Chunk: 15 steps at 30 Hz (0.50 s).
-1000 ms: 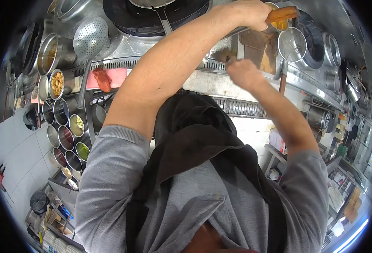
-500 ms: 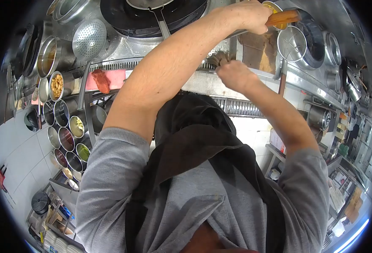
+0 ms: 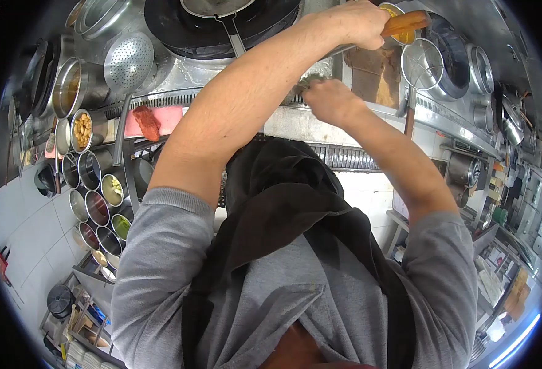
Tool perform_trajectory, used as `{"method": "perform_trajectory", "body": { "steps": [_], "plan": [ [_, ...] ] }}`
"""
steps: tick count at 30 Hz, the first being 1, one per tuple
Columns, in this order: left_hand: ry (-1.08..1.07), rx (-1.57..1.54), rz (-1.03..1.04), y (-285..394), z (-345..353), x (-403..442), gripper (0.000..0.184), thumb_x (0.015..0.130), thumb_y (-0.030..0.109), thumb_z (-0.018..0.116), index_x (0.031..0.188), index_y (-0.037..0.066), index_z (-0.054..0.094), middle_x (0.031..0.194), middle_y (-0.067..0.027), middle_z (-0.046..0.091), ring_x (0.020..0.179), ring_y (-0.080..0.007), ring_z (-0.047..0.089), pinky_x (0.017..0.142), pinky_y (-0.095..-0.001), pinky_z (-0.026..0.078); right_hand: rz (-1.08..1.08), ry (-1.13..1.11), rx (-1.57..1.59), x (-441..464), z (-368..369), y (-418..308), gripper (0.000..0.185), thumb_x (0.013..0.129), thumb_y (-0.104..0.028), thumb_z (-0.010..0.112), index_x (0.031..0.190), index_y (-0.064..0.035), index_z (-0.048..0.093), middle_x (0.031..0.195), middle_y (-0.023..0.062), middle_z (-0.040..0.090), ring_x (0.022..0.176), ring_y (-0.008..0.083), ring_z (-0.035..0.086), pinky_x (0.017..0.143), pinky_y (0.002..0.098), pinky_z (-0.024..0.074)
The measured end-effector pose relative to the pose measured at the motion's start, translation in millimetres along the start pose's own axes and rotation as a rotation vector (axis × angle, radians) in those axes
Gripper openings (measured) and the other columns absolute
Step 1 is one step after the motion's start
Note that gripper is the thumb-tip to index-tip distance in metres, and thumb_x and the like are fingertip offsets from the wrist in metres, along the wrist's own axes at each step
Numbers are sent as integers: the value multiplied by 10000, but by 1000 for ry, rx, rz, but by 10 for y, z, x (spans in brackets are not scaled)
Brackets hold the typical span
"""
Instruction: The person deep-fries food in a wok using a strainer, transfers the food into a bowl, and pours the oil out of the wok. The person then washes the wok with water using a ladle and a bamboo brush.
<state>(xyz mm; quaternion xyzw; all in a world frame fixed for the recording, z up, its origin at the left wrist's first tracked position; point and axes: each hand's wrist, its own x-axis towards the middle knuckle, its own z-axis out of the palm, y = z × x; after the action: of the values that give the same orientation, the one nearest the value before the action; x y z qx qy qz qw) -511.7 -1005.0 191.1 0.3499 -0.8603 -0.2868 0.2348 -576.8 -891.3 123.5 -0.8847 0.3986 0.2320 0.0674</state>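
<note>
My left hand [image 3: 364,24] is closed at the wooden handle [image 3: 406,23] of a long tool. A thin metal shaft runs down and left from that hand, and the tool's far end is hidden behind my left forearm. Lower down, by the stove's front edge, my right hand [image 3: 331,101] is closed round a small greyish-brown brush [image 3: 308,81], which is partly blurred. The brush is close to my left forearm in the picture; whether it touches the tool I cannot tell. A black wok [image 3: 160,24] with a round metal strainer [image 3: 237,40] in it stands beyond my left arm.
To the left are a perforated skimmer [image 3: 129,61], a red scrub pad [image 3: 146,123] on a pink cloth [image 3: 171,117], a pot of nuts [image 3: 82,130] and several seasoning pots [image 3: 98,207]. At right, a wire strainer [image 3: 422,64] lies by another wok [image 3: 452,52].
My right hand has moved left with the brush, closer to my left forearm. My left hand keeps its hold on the wooden handle, shifted slightly left.
</note>
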Motion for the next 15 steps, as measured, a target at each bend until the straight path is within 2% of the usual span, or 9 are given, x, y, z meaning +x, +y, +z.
{"method": "perform_trajectory", "body": {
  "steps": [3, 5, 7, 9, 11, 13, 15],
  "plan": [
    [-17, 68, 9, -10, 27, 12, 270, 715, 142, 624, 943, -3, 623, 917, -235, 646, 917, -381, 616, 795, -444, 498, -1, 88, 76, 36, 28, 98, 184, 792, -71, 525, 858, 13, 674, 938, 165, 656, 888, 298, 656, 776, 383, 531],
    [17, 52, 26, -44, -32, -25, 275, 716, 128, 621, 963, 6, 621, 920, -236, 644, 920, -385, 613, 792, -447, 497, 72, 175, 69, -46, 58, 278, 222, 756, -104, 565, 958, -63, 648, 973, 147, 639, 804, 284, 659, 725, 402, 532],
    [21, -11, 26, -68, -117, -67, 287, 719, 124, 621, 984, 12, 616, 927, -238, 642, 923, -388, 610, 790, -450, 495, 79, 211, 94, -211, -147, 360, 204, 743, -132, 587, 930, -76, 649, 959, 131, 642, 794, 282, 655, 714, 405, 532],
    [23, -75, 29, -62, -155, -72, 300, 722, 119, 621, 1005, 18, 610, 934, -240, 640, 927, -390, 607, 789, -453, 494, 111, 128, 56, -270, -176, 439, 208, 742, -143, 594, 934, -90, 653, 953, 129, 644, 797, 292, 650, 713, 405, 532],
    [-25, -39, 30, -64, -164, -46, 329, 731, 119, 624, 1045, 26, 595, 949, -245, 635, 933, -393, 603, 785, -454, 493, 101, 106, 59, -265, -166, 392, 212, 751, -124, 581, 940, -70, 659, 943, 138, 643, 811, 290, 656, 716, 399, 535],
    [-35, -37, 13, -11, -175, -44, 327, 735, 123, 625, 1044, 20, 592, 949, -248, 634, 939, -392, 602, 789, -454, 491, 12, -65, 4, -164, -122, 241, 200, 798, -86, 525, 920, -25, 671, 912, 153, 669, 869, 276, 662, 774, 382, 530],
    [-48, -35, -7, 13, -168, -49, 326, 739, 127, 627, 1043, 14, 589, 949, -251, 633, 944, -392, 601, 794, -454, 488, 3, -96, -3, -32, -58, 68, 200, 821, -88, 506, 898, -9, 673, 924, 154, 670, 889, 270, 662, 783, 378, 530]
  ]
}}
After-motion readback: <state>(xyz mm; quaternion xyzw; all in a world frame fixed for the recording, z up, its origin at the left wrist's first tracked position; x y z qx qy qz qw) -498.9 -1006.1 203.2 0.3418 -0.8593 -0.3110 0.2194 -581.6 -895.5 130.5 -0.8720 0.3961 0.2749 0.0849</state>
